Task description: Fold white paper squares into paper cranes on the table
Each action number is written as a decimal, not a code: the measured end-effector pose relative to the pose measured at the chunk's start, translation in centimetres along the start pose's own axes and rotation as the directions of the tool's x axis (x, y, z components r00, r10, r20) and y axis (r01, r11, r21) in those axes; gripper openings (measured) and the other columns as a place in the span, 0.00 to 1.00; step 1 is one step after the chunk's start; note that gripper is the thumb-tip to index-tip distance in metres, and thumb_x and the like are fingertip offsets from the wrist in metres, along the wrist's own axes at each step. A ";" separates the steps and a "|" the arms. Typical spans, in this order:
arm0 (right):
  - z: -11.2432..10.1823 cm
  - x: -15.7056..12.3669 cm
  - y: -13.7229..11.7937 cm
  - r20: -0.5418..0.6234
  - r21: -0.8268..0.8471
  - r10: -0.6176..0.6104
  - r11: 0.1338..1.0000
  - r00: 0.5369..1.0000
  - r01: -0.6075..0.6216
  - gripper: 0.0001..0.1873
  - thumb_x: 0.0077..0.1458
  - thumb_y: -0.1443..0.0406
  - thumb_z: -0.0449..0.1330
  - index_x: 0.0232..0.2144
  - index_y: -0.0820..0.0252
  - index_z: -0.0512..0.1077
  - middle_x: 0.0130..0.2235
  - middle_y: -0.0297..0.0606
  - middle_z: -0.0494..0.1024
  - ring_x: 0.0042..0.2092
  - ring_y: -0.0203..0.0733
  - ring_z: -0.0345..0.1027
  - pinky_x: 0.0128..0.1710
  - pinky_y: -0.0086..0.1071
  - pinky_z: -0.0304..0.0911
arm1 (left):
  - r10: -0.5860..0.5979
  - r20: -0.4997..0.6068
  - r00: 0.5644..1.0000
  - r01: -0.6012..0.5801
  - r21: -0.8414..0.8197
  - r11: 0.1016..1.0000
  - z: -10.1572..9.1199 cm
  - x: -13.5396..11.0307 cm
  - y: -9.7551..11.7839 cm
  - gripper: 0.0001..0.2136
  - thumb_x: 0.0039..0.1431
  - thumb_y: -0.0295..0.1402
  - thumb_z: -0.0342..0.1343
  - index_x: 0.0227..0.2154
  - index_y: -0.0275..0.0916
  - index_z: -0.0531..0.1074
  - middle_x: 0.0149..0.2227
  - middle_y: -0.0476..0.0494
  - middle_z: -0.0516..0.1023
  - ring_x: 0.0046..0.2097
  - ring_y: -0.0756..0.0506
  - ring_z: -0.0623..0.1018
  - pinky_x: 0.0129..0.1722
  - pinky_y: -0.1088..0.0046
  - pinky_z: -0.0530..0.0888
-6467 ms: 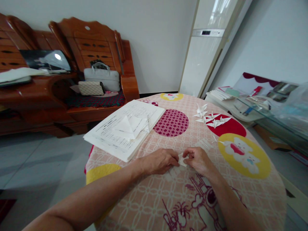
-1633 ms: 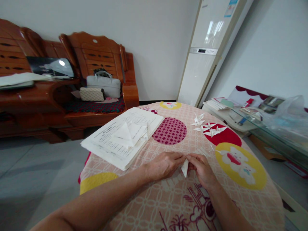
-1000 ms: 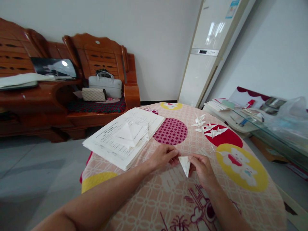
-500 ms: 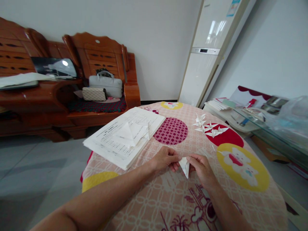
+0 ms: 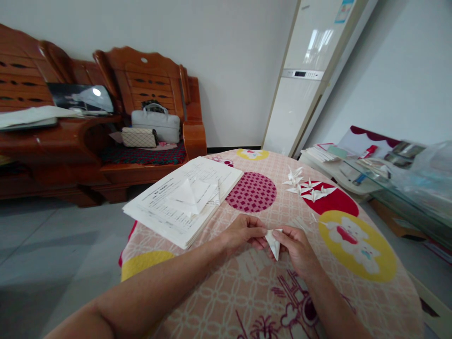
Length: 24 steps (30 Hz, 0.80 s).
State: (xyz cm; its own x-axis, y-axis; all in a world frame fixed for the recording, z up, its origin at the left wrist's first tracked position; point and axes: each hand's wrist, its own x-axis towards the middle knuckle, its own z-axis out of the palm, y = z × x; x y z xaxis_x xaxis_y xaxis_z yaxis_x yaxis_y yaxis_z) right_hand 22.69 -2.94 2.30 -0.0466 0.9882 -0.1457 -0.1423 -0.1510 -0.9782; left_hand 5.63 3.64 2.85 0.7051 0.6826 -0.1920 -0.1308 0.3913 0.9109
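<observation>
Between my two hands is a small piece of folded white paper (image 5: 274, 246), kite-shaped with its narrow point toward me. My left hand (image 5: 247, 231) pinches its upper left corner between thumb and fingers. On the other side, my right hand (image 5: 294, 243) is closed on the right edge, its thumb pressing on the paper's upper face. Fingers of both hands are partly hidden behind the paper. Several folded paper cranes (image 5: 310, 189) sit together farther off on the right of the table.
A patterned cloth covers the round table (image 5: 212, 301). A stack of printed sheets (image 5: 158, 207) with folded white paper (image 5: 189, 197) on top lies at the left. Beyond stand a wooden bench (image 5: 148, 84) with bags and a tall white cabinet unit (image 5: 300, 94). A glass shelf (image 5: 384, 188) holds clutter at right.
My right thumb has slid inward over the paper's upper face. The folded paper has shifted slightly to the right, and both hands keep hold of it.
</observation>
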 end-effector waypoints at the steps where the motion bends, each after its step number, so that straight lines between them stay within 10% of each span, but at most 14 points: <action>1: 0.0 0.0 0.0 0.009 0.017 -0.003 1.000 1.000 0.002 0.15 0.51 0.55 0.64 0.25 0.63 0.74 0.22 0.35 0.75 0.21 0.37 0.67 0.21 0.30 0.65 | 0.001 0.000 1.000 -0.001 0.001 1.000 0.0 0.0 0.0 0.16 0.43 0.39 0.68 0.28 0.29 0.73 0.24 0.42 0.78 0.26 0.49 0.78 0.28 0.76 0.74; 9: 0.6 -0.1 0.3 -0.052 0.197 -0.029 0.980 0.998 0.038 0.13 0.49 0.57 0.65 0.22 0.61 0.74 0.19 0.34 0.73 0.19 0.37 0.65 0.17 0.29 0.61 | 0.044 -0.035 0.998 -0.045 -0.025 0.999 0.7 -0.2 0.1 0.17 0.43 0.41 0.67 0.27 0.30 0.73 0.23 0.42 0.78 0.23 0.51 0.76 0.26 0.77 0.73; 16: 0.4 -0.2 -0.4 0.041 0.001 -0.053 0.999 0.998 0.053 0.14 0.51 0.56 0.64 0.25 0.63 0.75 0.22 0.36 0.75 0.21 0.36 0.65 0.22 0.29 0.64 | 0.087 -0.177 0.980 -0.076 0.069 0.995 0.8 -0.4 0.0 0.13 0.47 0.38 0.63 0.25 0.31 0.72 0.21 0.45 0.76 0.22 0.50 0.75 0.25 0.76 0.73; 24: 0.3 -0.4 -0.4 0.008 0.010 -0.025 1.000 1.000 0.025 0.14 0.52 0.57 0.62 0.27 0.63 0.76 0.19 0.35 0.75 0.18 0.35 0.65 0.18 0.27 0.60 | 0.193 -0.081 0.978 -0.180 0.145 0.973 0.9 -0.6 0.2 0.16 0.49 0.40 0.64 0.34 0.30 0.75 0.25 0.44 0.78 0.25 0.51 0.76 0.27 0.76 0.74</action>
State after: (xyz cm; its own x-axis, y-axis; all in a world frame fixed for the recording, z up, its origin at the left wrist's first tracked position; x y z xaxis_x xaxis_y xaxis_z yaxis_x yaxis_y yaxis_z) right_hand 22.42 -3.30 2.77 -0.0508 0.9915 -0.1202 -0.1537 -0.1267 -0.9800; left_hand 5.82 2.79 3.50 0.6078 0.7930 -0.0419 -0.1530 0.1687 0.9737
